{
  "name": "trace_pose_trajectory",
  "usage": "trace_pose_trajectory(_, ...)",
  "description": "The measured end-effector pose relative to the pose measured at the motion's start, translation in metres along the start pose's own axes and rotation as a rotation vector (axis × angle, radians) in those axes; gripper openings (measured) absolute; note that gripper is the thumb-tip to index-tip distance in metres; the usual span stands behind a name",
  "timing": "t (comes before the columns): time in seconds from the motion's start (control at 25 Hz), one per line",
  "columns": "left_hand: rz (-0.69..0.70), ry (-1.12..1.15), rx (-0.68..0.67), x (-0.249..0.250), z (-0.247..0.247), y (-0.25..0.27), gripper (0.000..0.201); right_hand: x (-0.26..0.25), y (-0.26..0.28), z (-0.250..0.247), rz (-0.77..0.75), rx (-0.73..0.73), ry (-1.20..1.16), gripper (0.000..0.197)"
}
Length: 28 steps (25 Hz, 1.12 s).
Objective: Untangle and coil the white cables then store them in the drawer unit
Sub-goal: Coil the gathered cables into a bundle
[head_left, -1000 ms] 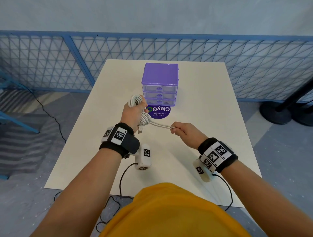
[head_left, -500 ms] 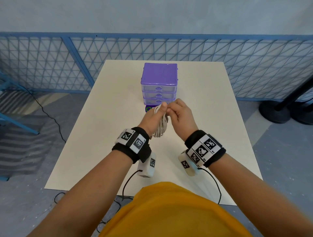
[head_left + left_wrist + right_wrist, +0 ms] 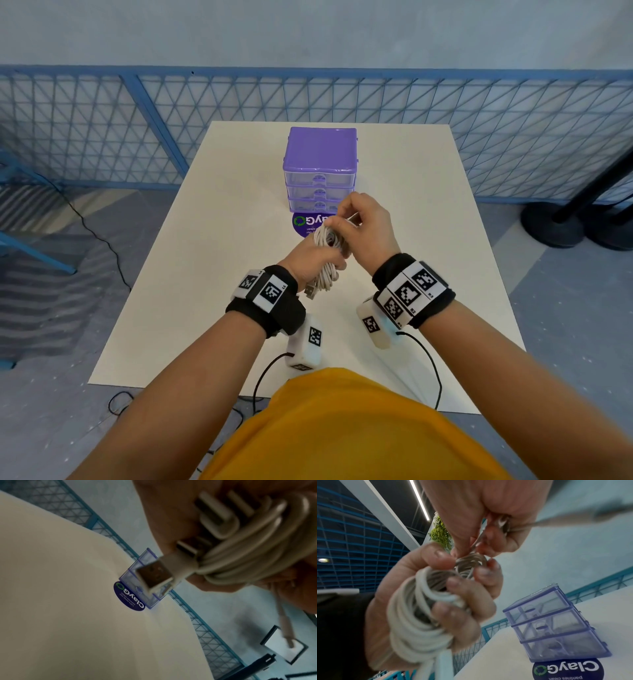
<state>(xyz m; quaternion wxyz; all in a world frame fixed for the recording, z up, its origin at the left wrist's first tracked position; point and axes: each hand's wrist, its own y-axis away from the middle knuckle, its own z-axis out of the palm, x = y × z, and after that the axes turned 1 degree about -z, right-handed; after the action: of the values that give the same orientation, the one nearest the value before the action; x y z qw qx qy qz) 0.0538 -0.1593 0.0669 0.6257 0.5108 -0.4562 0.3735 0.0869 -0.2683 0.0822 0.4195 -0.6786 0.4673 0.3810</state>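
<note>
Since a moment ago, both hands have dropped nearer the person. Left hand fingers curl round the white cable coil; right hand pinches its loose end, above the table. Drawer unit drawers stand closed, cables faintly visible inside.

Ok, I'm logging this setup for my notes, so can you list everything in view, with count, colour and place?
White coiled cable bundle: one, white, held above the table in front of the drawers.
Purple plastic three-drawer unit: one, purple frame with clear drawers, far middle of the table, drawers closed.
Round dark-blue ClayGo sticker: one, on the table just in front of the drawer unit.
White rectangular table: one.
Blue mesh fence: one, behind the table.
Black stand bases: two, floor at far right.
Left hand: grips the bundle.
Right hand: pinches the cable's loose end at the top of the bundle.
</note>
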Motion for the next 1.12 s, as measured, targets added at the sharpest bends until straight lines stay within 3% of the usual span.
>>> trace_pose_trajectory(0.12,-0.044,0.278,0.114,0.0006,0.0018,-0.0011,0.026,0.0018,0.0021,0.0058,-0.036,0.053,0.052,0.008)
trace_pose_trajectory(0.24,-0.074,0.407,0.122,0.0034,-0.0011,-0.0019,0.033,0.0013,0.0029,0.0063,-0.062,0.089,0.074,0.012)
trace_pose_trajectory(0.4,-0.067,0.34,0.117,0.0062,-0.0013,-0.0016,0.031,0.0001,0.0029,0.0026,0.004,0.099,0.044,0.013)
trace_pose_trajectory(0.72,-0.038,0.148,0.233,-0.0001,0.0018,-0.0088,0.022,0.0011,0.0097,0.0063,0.26,0.188,-0.175,0.011)
trace_pose_trajectory(0.88,-0.015,0.209,0.251,0.0013,0.0053,-0.0078,0.022,-0.0005,0.0087,0.0073,0.255,0.238,-0.19,0.004)
trace_pose_trajectory(1.12,0.009,0.256,0.247,-0.0002,0.0047,-0.0081,0.029,0.0021,0.007,0.0105,0.199,0.178,-0.078,0.007)
